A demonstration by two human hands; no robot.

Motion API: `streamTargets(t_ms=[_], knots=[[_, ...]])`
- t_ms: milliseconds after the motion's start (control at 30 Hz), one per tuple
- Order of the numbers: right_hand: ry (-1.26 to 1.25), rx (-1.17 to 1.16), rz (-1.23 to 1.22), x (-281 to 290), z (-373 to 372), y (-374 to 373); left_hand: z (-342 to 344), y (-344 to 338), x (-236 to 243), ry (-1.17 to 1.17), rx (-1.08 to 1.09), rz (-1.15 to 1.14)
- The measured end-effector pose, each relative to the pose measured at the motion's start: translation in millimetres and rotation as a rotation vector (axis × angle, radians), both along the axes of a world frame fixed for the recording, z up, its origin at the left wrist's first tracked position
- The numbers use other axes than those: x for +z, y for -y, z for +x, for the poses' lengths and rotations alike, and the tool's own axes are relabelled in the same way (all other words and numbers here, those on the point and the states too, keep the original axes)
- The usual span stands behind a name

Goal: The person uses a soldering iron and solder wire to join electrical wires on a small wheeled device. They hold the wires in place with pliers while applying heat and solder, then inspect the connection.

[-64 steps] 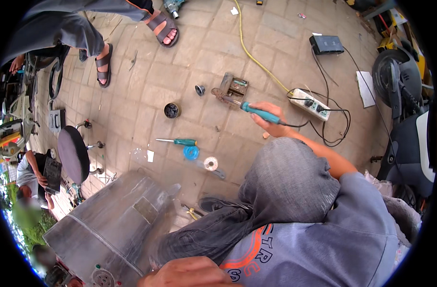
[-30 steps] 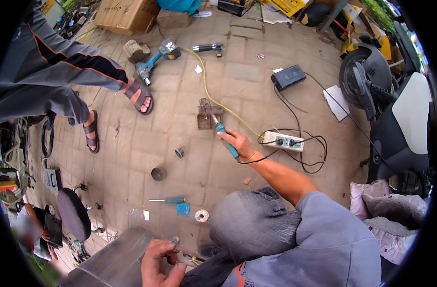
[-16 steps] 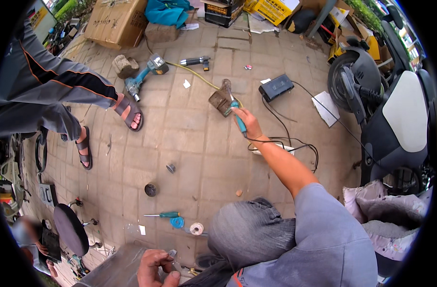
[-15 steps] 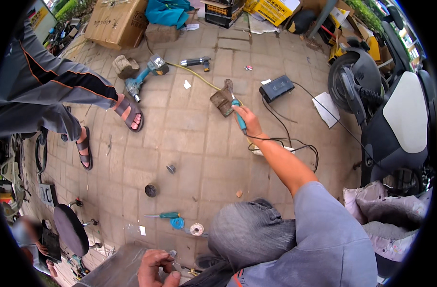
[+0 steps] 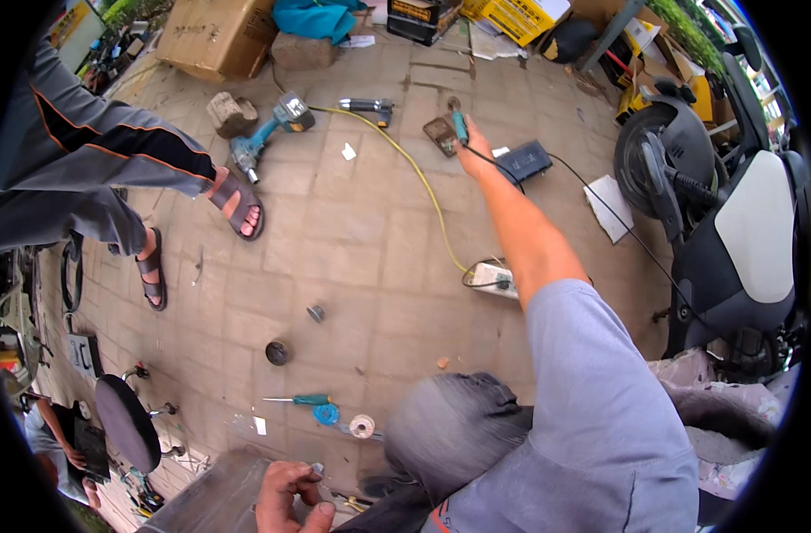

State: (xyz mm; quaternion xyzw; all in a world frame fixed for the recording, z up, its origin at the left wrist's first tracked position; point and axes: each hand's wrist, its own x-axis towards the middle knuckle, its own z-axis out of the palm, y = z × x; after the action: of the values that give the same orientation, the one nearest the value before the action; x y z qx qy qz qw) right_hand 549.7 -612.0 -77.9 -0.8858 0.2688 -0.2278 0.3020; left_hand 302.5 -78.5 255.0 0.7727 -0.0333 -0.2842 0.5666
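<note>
My right hand point(image 5: 477, 149) reaches far forward, closed round the teal handle of a soldering iron point(image 5: 459, 127). Its tip end lies at a rusty brown stand point(image 5: 439, 137) on the paving; whether it touches is too small to tell. The iron's black cord runs back along my forearm. At the lower edge, the fingers of my left hand point(image 5: 285, 499) are curled, with a small pale, clear-looking piece point(image 5: 317, 468) at the fingertips. Nearby on the ground are a teal-handled screwdriver point(image 5: 311, 400), a blue ring-shaped roll point(image 5: 326, 415) and a white spool point(image 5: 362, 426).
A black box point(image 5: 524, 161) with cords sits right of the stand; a white power strip point(image 5: 494, 280) lies under my arm. Further left are a cordless impact wrench point(image 5: 272, 133) and a sandalled person's feet point(image 5: 243, 211). A scooter point(image 5: 734, 222) stands at right, a stool point(image 5: 128, 422) at left.
My right hand has moved forward and slightly right with the soldering iron. The rusty stand also sits farther forward and right. My left hand has barely moved.
</note>
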Motion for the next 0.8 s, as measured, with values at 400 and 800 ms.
streamTargets(t_ms=[400, 800], knots=[[-0.799, 0.357, -0.137, 91.2, -245.0, -25.9, 19.8, 2.4, -8.6, 0.018, -0.101, 0.003], [-0.872, 0.589, -0.365, 41.3, -250.3, -60.2, 20.8, 13.1, 3.2, 0.224, -0.317, 0.141]])
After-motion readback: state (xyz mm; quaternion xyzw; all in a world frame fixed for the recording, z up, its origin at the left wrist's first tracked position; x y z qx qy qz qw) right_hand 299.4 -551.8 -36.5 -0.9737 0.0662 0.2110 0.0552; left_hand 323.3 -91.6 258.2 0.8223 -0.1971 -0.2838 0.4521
